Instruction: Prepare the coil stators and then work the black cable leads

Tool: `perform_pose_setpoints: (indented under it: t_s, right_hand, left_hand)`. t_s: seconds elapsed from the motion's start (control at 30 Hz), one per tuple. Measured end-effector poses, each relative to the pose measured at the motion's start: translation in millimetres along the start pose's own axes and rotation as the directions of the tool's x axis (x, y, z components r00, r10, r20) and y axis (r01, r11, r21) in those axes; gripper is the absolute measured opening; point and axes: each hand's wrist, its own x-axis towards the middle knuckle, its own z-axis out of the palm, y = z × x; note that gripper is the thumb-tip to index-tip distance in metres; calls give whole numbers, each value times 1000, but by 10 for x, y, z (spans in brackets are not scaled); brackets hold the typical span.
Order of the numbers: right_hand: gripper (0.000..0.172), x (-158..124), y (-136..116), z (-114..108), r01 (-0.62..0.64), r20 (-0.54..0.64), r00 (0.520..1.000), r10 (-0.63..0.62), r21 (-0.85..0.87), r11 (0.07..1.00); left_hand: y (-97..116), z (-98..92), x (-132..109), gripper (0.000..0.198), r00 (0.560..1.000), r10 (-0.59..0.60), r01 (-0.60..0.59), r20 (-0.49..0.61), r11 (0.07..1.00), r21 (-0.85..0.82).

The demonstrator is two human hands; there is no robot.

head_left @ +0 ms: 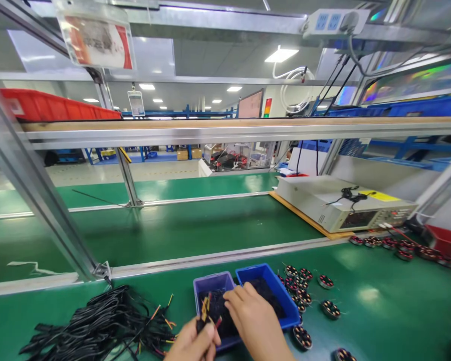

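Note:
My left hand [196, 343] is closed around a black cable with stripped wire ends [206, 307] in yellow and dark red, which point upward. Beside it, my right hand [253, 316] hovers over the two bins with its fingertips drawn together; whatever they pinch is hidden. Below the hands sits a purple bin [212, 279] with small black pieces inside. A blue bin [293, 317], partly covered by my right hand, also holds dark pieces. To the left lies a heap of black cables [93, 321] with coloured wire ends.
Several round motor stators [330, 309] with copper windings are scattered right of the bins. A grey bench instrument [342, 203] stands on a wooden board at the back right, near a red bin [445, 243]. An aluminium post [41, 200] rises at left. A blurred skin-toned shape shows at the right edge.

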Motion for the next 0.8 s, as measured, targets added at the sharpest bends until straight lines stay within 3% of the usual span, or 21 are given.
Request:
perform_pose_setpoints:
  t_s: [0.13,0.37,0.5,0.67,0.8]
  right_hand:
    - [32,112,-79,355,85,44,996,-80,-125,988]
    - [30,-41,-82,594,51,37,998,-45,-164,985]
    - [35,-67,-72,692,11,32,999,-7,-131,991]
    - [24,-121,-75,519,33,67,997,-32,-14,999]
    - [24,-106,-108,258,63,32,997,-71,220,973]
  left_hand:
    - [-6,-84,187,70,987,27,-56,-158,981,-183]
    - [-42,-146,310,64,998,14,-25,-68,985,-171]
    - [-71,-153,359,64,996,-26,8,-88,979,-204]
    - [-132,-150,351,63,996,7,-25,-85,978,-208]
    - [-136,-108,339,50,985,83,-91,-154,995,-44]
